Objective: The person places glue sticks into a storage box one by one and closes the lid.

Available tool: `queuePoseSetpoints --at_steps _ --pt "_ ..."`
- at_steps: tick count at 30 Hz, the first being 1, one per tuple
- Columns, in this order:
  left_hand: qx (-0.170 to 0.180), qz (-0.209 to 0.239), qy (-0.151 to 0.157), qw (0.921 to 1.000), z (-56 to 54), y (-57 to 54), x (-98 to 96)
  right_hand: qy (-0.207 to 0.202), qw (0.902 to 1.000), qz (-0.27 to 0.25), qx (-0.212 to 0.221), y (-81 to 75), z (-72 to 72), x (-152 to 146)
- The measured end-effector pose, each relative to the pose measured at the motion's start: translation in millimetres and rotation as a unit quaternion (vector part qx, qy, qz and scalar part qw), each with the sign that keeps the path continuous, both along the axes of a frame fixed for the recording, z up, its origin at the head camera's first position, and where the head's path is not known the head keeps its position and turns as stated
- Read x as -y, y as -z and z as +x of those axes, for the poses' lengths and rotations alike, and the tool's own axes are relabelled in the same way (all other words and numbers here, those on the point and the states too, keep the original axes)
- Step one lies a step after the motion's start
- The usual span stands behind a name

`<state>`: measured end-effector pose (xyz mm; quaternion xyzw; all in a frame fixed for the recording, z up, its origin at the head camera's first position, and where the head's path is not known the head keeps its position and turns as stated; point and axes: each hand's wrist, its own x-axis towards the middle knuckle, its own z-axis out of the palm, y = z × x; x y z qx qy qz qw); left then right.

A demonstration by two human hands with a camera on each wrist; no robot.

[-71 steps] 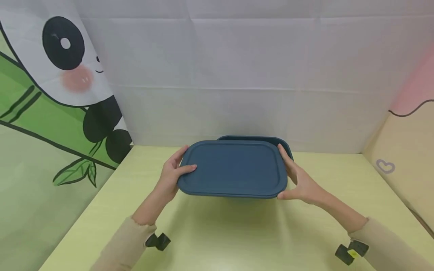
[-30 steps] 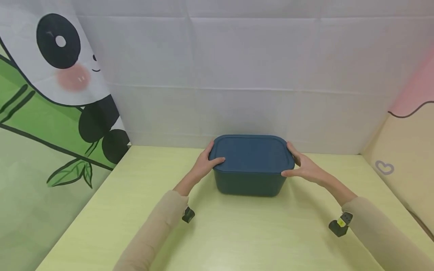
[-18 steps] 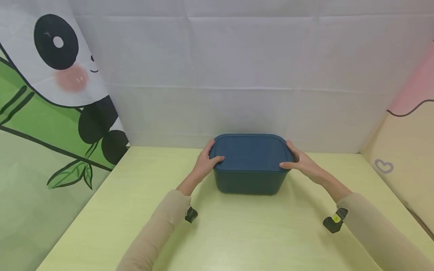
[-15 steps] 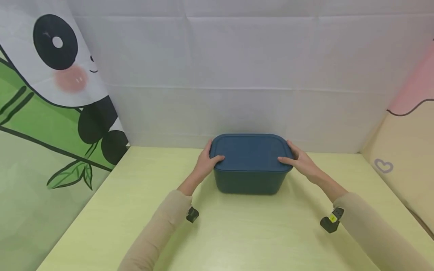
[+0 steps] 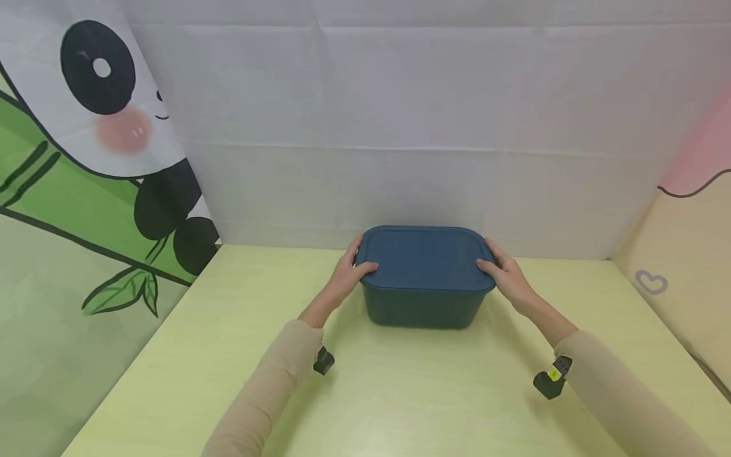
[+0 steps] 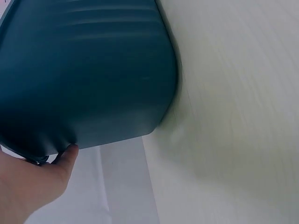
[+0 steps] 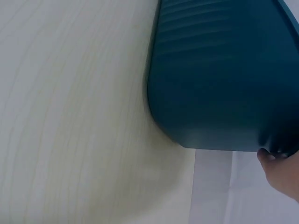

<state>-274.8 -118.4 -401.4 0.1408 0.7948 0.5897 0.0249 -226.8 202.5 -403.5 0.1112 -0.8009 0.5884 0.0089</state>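
A dark blue rectangular lid [image 5: 425, 257] sits over a deep plastic storage box [image 5: 425, 309] of the same colour, at the back of the table. My left hand [image 5: 344, 274] grips the left end, its thumb on top of the lid and its fingers around the outer edge. At the opposite end my right hand [image 5: 510, 278] holds on in the same way, thumb over the lid's corner. Both wrist views show the box's side [image 6: 93, 79] close up, with fingertips [image 7: 264, 154] curled under the rim. The inside of the box is hidden.
The pale yellow table [image 5: 400, 393] stretches in front of the box. A white cloth backdrop [image 5: 422, 114] hangs close behind it. On the left is a panel with a cartoon panda [image 5: 122, 130], and on the right a beige and pink panel [image 5: 685, 254].
The lid, earlier held tilted in front of the open box, has gone back and down onto it. My right thumb has since slid from the front edge up onto the lid's top.
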Motion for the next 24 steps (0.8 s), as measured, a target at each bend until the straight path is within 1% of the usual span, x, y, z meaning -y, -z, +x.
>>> queuePoseSetpoints --at_steps 4,7,12,15,18,20,22,24 --pt "0.0 0.007 0.005 1.0 0.5 1.1 -0.1 0.01 0.9999 -0.008 -0.002 1.5 0.3 0" --pt "0.007 0.016 0.012 0.9998 0.9 2.1 1.7 0.026 0.9991 -0.032 0.001 3.1 -0.4 3" --pt "0.021 0.039 0.006 0.999 0.4 1.0 4.5 0.037 0.9964 -0.077 0.002 4.1 -5.2 9" --pt "0.023 0.038 0.003 0.999 -0.2 -0.2 3.7 0.034 0.9955 -0.089 0.004 4.2 -6.8 10" --pt "0.027 0.036 -0.002 0.999 -0.8 -0.4 3.4 0.027 0.9958 -0.087 0.004 5.0 -7.6 9" --pt "0.033 0.036 0.001 0.9988 -1.0 0.0 5.7 0.023 0.9972 -0.071 0.003 6.0 -7.5 8" --pt "0.034 0.027 0.009 0.999 0.7 0.9 11.9 0.01 0.998 -0.063 0.004 9.5 -6.7 4" --pt "0.027 0.004 0.016 0.9995 4.3 2.4 24.0 -0.001 0.9994 -0.034 0.001 15.1 -3.9 -5"
